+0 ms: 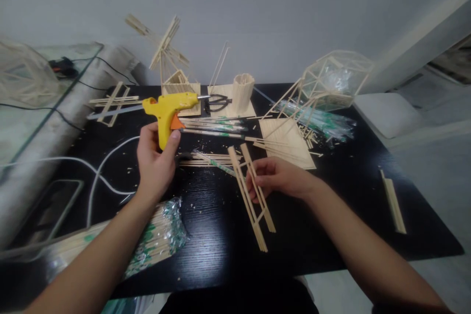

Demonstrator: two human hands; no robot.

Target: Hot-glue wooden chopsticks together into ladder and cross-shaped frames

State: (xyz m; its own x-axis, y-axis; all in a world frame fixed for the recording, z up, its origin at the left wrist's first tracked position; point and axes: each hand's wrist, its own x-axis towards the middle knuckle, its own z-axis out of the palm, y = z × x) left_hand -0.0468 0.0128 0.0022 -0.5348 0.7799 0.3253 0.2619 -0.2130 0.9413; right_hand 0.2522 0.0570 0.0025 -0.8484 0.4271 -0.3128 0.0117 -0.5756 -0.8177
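Note:
My left hand is wrapped round the handle of a yellow glue gun, whose metal nozzle points to the right. A clear glue stick sticks out of its back. Between the fingers of my right hand is a frame of thin wooden sticks, two long strips joined by short crosspieces, held tilted above the black table. The glue gun and the stick frame are apart. Behind the frame, loose sticks lie on the table.
Along the back of the black table stand a stick windmill model, a round stick cup and black scissors. Bagged sticks lie front left. A white cable loops at left. A stick bundle is at right.

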